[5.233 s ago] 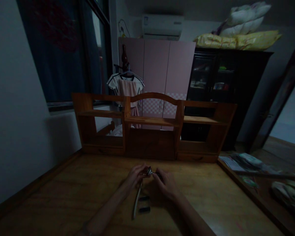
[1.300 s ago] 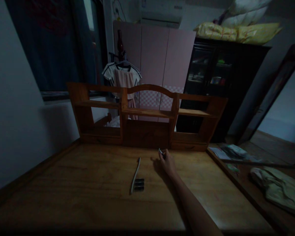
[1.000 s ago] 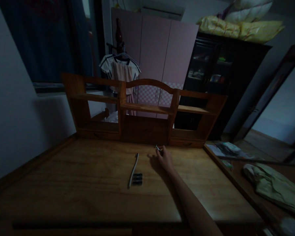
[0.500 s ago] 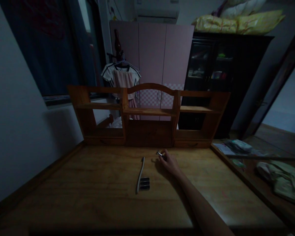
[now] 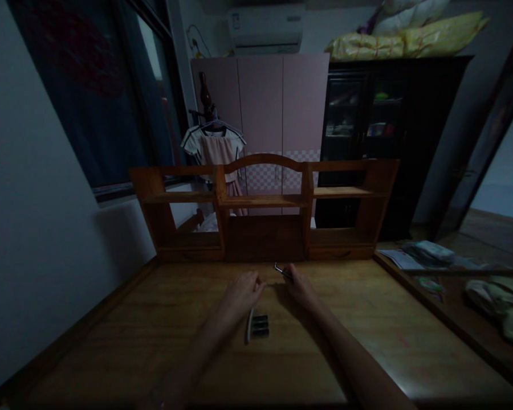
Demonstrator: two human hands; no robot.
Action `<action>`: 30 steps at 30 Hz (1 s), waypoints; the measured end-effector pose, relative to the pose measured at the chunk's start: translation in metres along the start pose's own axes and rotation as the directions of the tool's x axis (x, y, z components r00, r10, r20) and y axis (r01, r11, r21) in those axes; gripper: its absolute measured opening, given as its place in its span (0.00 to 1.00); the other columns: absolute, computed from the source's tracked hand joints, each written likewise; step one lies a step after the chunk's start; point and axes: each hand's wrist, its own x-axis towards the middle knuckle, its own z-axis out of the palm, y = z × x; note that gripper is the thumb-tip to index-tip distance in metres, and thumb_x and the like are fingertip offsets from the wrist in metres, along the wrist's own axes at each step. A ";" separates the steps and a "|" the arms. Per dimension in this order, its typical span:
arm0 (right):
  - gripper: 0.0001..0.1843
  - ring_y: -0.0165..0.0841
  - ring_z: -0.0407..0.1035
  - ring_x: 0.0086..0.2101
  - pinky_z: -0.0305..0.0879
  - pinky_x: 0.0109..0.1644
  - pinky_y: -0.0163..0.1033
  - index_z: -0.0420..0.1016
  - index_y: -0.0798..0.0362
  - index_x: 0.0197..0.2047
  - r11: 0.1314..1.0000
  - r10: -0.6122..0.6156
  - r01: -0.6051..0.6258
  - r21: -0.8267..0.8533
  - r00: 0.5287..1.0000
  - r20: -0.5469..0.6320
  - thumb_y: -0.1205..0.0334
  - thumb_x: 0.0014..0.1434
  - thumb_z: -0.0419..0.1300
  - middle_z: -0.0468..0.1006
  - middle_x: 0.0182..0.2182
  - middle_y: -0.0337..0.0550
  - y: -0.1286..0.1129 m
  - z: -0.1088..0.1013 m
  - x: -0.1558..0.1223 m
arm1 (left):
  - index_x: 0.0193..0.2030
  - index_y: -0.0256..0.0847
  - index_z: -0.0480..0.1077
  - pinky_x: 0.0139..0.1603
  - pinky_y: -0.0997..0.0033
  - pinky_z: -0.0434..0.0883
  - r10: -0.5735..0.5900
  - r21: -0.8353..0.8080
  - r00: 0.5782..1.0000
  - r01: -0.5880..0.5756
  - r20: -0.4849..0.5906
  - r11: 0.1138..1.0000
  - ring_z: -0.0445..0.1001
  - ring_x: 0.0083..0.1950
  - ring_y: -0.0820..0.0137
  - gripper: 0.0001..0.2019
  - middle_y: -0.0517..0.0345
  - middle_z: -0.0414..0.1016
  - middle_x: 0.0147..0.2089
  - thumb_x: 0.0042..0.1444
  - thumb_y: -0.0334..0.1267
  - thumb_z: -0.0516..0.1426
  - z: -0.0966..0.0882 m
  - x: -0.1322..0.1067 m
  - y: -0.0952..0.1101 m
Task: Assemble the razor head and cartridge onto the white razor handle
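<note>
My right hand (image 5: 298, 285) is closed around the dark handle of a small razor (image 5: 282, 270), whose thin silver head points up and to the left above the desk. To its left, my left hand (image 5: 244, 290) has loosely curled fingers, with nothing visible in them. It covers the upper part of a white toothbrush (image 5: 249, 327), leaving only the lower handle in view. Beside that handle lie three short dark cylinders (image 5: 260, 326), like batteries, in a tight stack. Whether the left hand touches the toothbrush is hidden.
Both hands are over a wooden desk (image 5: 154, 330). A wooden shelf unit (image 5: 263, 201) stands along its back edge. At the right, beyond the raised edge, lie papers and a plastic packet (image 5: 430, 253) and a pale green cloth bag (image 5: 502, 304). A wall is close at the left.
My left hand has come into view from the lower left and now covers the toothbrush's head. The razor stays in my right hand, its head turned slightly. The view has tilted up a little.
</note>
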 end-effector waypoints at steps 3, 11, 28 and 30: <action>0.08 0.34 0.69 0.33 0.57 0.35 0.34 0.67 0.50 0.41 0.999 0.017 -0.016 -0.050 1.000 0.008 0.62 0.61 0.48 0.75 0.32 0.42 0.002 0.000 -0.001 | 0.29 0.38 0.72 0.33 0.72 0.60 -0.012 0.045 0.987 0.005 0.158 0.999 0.69 0.33 0.66 0.11 0.53 0.72 0.31 0.49 0.44 0.57 0.018 0.019 -0.031; 0.12 0.34 0.70 0.34 0.57 0.34 0.34 0.69 0.47 0.46 0.980 0.023 -0.023 -0.198 1.000 -0.001 0.58 0.66 0.46 0.75 0.39 0.44 0.005 -0.001 0.005 | 0.29 0.38 0.69 0.31 0.74 0.62 -0.028 -0.221 0.999 0.034 0.033 0.975 0.70 0.32 0.68 0.15 0.57 0.71 0.29 0.54 0.49 0.52 0.056 0.037 -0.076; 0.08 0.34 0.68 0.37 0.57 0.38 0.34 0.66 0.52 0.42 0.963 -0.024 0.010 -0.271 0.999 -0.048 0.65 0.62 0.48 0.73 0.37 0.45 -0.003 0.004 0.008 | 0.40 0.36 0.75 0.37 0.74 0.67 -0.224 -0.596 0.913 -0.026 -0.341 0.802 0.71 0.37 0.69 0.20 0.55 0.75 0.35 0.52 0.53 0.57 0.061 0.052 -0.103; 0.07 0.35 0.68 0.35 0.56 0.36 0.34 0.66 0.52 0.41 0.952 -0.028 0.013 -0.304 0.999 -0.045 0.64 0.62 0.48 0.73 0.35 0.45 -0.004 0.003 0.007 | 0.40 0.37 0.75 0.38 0.73 0.66 -0.137 -0.508 0.917 -0.080 -0.374 0.857 0.71 0.37 0.68 0.18 0.55 0.74 0.36 0.55 0.51 0.55 0.060 0.050 -0.095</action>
